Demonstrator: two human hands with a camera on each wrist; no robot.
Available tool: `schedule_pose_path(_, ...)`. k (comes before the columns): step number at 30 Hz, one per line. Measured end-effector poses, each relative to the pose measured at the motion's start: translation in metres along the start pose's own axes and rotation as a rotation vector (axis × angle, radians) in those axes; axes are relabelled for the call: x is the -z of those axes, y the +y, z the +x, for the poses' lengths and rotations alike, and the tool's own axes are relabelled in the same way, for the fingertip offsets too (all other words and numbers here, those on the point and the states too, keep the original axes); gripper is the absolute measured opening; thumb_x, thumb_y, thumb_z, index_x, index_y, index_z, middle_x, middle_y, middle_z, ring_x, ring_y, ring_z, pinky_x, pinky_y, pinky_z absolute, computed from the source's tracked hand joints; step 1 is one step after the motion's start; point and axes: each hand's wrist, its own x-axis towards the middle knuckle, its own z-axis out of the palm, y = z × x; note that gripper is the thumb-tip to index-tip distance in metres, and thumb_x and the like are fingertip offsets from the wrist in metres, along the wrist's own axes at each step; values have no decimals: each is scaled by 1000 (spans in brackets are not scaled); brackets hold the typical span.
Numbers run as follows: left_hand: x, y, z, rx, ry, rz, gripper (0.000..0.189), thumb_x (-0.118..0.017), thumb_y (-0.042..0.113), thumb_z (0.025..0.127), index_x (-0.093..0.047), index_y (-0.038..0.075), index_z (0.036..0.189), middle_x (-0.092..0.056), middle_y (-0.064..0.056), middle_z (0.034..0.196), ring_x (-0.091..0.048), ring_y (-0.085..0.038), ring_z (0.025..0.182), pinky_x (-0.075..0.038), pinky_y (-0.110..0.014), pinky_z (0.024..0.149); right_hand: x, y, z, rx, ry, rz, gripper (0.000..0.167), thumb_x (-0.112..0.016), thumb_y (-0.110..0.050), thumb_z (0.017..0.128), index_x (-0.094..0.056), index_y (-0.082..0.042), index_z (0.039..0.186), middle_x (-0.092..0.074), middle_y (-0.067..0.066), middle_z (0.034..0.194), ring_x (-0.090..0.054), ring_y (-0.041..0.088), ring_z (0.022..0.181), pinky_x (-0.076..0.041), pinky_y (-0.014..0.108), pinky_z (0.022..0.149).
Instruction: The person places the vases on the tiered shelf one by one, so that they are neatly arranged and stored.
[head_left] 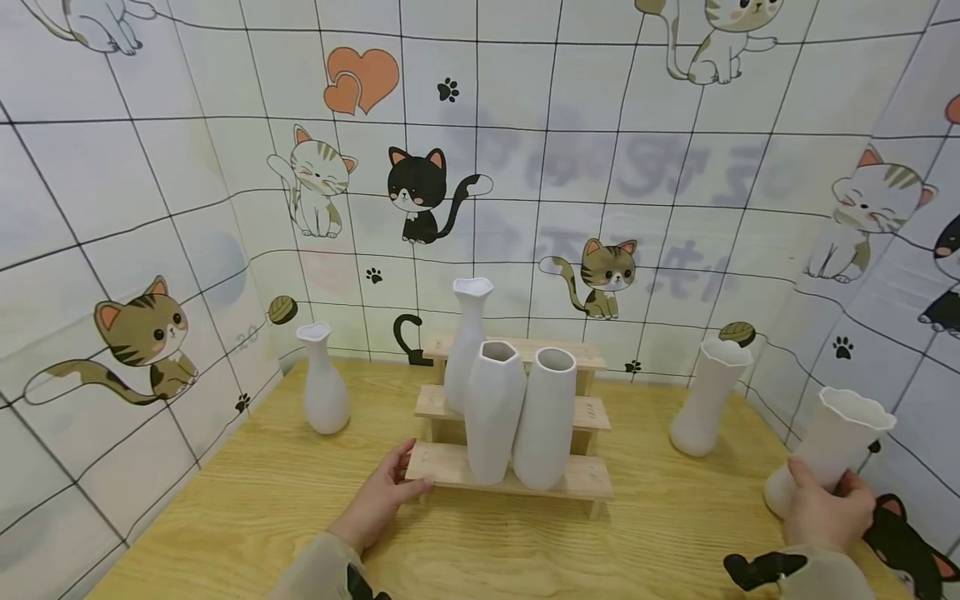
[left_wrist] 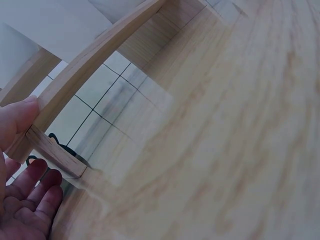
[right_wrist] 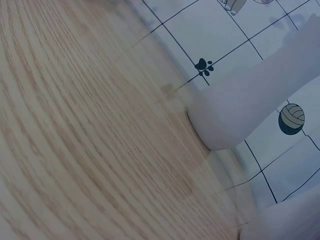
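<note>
My left hand (head_left: 377,498) grips the left end of the lowest step of a three-tier wooden stand (head_left: 442,463). In the left wrist view its thumb lies on the board edge (left_wrist: 90,65), with the fingers curled beneath. Two white vases stand side by side on the bottom step, a faceted vase (head_left: 489,425) and a smooth rounded vase (head_left: 546,425). Behind them on the middle step rises a slim vase (head_left: 463,358) with a flared rim. At the far right my right hand (head_left: 828,515) holds a wide wavy-rimmed white vase (head_left: 843,429) around its lower body.
A slender-necked white vase (head_left: 326,396) stands on the table (head_left: 480,550) left of the stand. Right of it, another wavy-rimmed vase (head_left: 705,408) stands near the back. Cat-patterned sheeting (head_left: 510,167) encloses the table at the back and sides.
</note>
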Motion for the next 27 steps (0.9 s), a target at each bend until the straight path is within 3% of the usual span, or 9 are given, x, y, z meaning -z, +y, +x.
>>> schedule_pose_path(11,0,0,-1,-3,-4,10,86,-74,22,86,-20,6,151,-43,-17,135,-46,-25,113,-43,-32,91,-3,-1,6,-11,-23,-87,82,-74,-29,83,-27,-24,151,-29,-8,153,-25,5,137,-16,31,114)
schedule_pose_path(22,0,1,0,3,-5,12,87,-74,23,86,-19,7,152,-43,-16,138,-47,-25,115,-42,-34,93,3,-10,2,-6,-15,-311,83,-73,-42,81,-32,-22,151,-31,-1,153,-29,14,139,-22,36,114)
schedule_pose_path(27,0,1,0,5,-9,16,87,-74,23,87,-19,7,152,-42,-17,138,-47,-24,115,-43,-33,92,5,-10,1,-1,-23,-337,85,-74,-44,80,-33,-21,150,-31,1,153,-29,17,139,-22,40,114)
